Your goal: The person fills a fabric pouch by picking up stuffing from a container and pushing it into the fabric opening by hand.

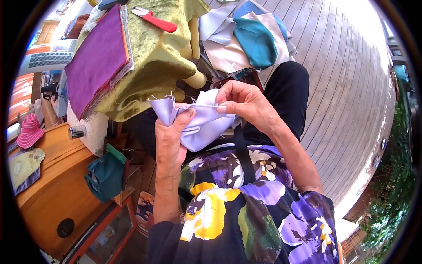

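A pale lavender piece of fabric (202,128) hangs between my two hands above my lap, with frayed threads along its top edge. My left hand (172,132) is closed on it, the thumb pressed over the folded edge. At the other end of that edge, my right hand (241,102) pinches the cloth between thumb and fingers. Whether a needle or pin sits in the right fingertips is too small to make out. The fabric's lower part drapes down between the hands.
Ahead left, a table under a gold-green velvet cloth (151,57) bears red-handled snips (156,21) and a stack of purple fabric (96,61). Teal fabric (257,42) lies on other pieces ahead. A wooden cabinet (66,176) stands left, wooden decking (338,88) right.
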{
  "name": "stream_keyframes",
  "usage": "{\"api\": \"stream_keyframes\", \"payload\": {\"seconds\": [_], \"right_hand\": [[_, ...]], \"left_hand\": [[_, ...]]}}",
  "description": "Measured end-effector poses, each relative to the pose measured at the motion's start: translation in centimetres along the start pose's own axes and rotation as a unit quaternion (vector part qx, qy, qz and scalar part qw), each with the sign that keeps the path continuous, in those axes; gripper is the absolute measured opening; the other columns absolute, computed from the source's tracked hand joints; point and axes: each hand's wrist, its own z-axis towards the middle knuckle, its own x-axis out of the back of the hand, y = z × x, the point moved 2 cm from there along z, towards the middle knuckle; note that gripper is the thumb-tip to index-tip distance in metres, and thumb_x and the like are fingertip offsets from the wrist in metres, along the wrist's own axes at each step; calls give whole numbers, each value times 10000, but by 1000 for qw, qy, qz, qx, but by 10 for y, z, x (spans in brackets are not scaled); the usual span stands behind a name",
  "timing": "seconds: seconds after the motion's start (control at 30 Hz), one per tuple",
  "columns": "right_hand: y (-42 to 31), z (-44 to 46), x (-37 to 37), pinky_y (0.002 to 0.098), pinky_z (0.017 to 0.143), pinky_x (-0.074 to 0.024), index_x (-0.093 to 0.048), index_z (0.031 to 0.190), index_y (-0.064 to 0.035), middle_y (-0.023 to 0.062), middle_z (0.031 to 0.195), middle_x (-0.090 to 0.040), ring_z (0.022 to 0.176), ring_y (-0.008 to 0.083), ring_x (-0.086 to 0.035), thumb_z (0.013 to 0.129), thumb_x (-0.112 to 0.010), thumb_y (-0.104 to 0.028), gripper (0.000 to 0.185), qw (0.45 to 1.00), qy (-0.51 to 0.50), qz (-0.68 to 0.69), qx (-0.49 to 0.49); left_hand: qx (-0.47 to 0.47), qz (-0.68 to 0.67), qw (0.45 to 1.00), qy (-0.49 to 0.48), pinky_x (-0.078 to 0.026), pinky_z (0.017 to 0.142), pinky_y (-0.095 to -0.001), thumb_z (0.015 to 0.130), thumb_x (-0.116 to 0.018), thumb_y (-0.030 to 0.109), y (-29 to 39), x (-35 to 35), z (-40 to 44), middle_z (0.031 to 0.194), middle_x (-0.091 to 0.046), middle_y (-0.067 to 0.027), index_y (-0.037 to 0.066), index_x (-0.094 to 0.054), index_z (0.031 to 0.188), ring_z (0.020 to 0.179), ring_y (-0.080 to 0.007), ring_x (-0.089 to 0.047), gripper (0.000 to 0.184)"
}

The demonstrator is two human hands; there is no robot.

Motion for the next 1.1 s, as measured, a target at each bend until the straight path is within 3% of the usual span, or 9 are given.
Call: {"api": "stream_keyframes", "payload": {"seconds": [0.07, 0.13, 0.2, 0.27, 0.4, 0.6, 0.87, 1.03, 1.1], "right_hand": [[0, 2, -4, 208, 736, -454, -629, 919, -22, -2, 859, -627, 839, 62, -573, 830, -718, -119, 159, 1000, 9, 9, 12], [-6, 4, -7, 222, 743, -462, -628, 928, -19, 4, 859, -631, 859, 67, -579, 843, -706, -139, 166, 974, 14, -183, 135], [-9, 2, -8, 232, 818, -456, -623, 914, -23, -8, 937, -605, 887, 73, -563, 828, -719, -122, 163, 974, -22, -213, 74], [-1, 2, -8, 221, 752, -450, -620, 898, -32, -20, 860, -603, 824, 58, -555, 845, -704, -128, 139, 995, -40, -88, -22], [3, 5, 10, 178, 608, -410, -633, 898, -28, -35, 748, -597, 701, 14, -522, 892, -652, -177, 151, 996, 82, 24, 15], [-2, -1, -15, 221, 726, -430, -633, 938, -30, -18, 861, -616, 819, 41, -537, 899, -645, -185, 161, 996, -11, -85, 6], [4, 2, -2, 217, 717, -399, -602, 882, -73, -30, 804, -585, 750, 51, -508, 901, -643, -194, 129, 996, 73, 48, 30], [6, 4, -6, 228, 778, -450, -571, 917, -63, -2, 814, -610, 811, 79, -580, 946, -581, -187, 128, 990, 47, 119, 67], [-1, 4, -2, 265, 792, -493, -539, 913, -61, 13, 783, -594, 819, 128, -624, 974, -530, -183, 136, 968, 9, 232, 92]], "left_hand": [[29, 26, 999, -10, -484, 727, -247, 823, -700, 73, -1, -1, 0, 861, -642, -39, 6, -639, 937, 776, -101, -607, 146], [27, 39, 999, -20, -486, 718, -244, 820, -701, 75, -1, -4, 0, 858, -647, -41, 2, -643, 942, 771, -100, -611, 154], [24, 53, 998, -28, -488, 709, -242, 817, -702, 77, -1, -6, -1, 855, -651, -43, -2, -646, 947, 766, -100, -616, 162], [17, 69, 997, -41, -489, 689, -236, 815, -701, 77, -1, -7, -3, 844, -653, -43, -7, -650, 946, 750, -97, -618, 164], [22, 55, 998, -34, -489, 679, -232, 811, -703, 76, -1, -5, -5, 837, -652, -40, -5, -652, 946, 745, -92, -617, 166], [41, 63, 996, -49, -487, 678, -230, 806, -704, 74, -2, -8, -3, 837, -656, -43, -7, -656, 943, 741, -93, -619, 166], [53, 60, 996, -41, -495, 724, -245, 813, -683, 58, 0, -7, -5, 857, -660, -58, -21, -652, 955, 761, -103, -625, 165], [47, 26, 998, -35, -496, 733, -250, 825, -670, 59, -6, -6, -2, 874, -660, -57, -10, -651, 952, 782, -110, -626, 146], [51, 13, 998, -29, -498, 734, -254, 830, -666, 62, -8, -4, -2, 879, -660, -57, -5, -650, 951, 786, -113, -627, 139]]}}
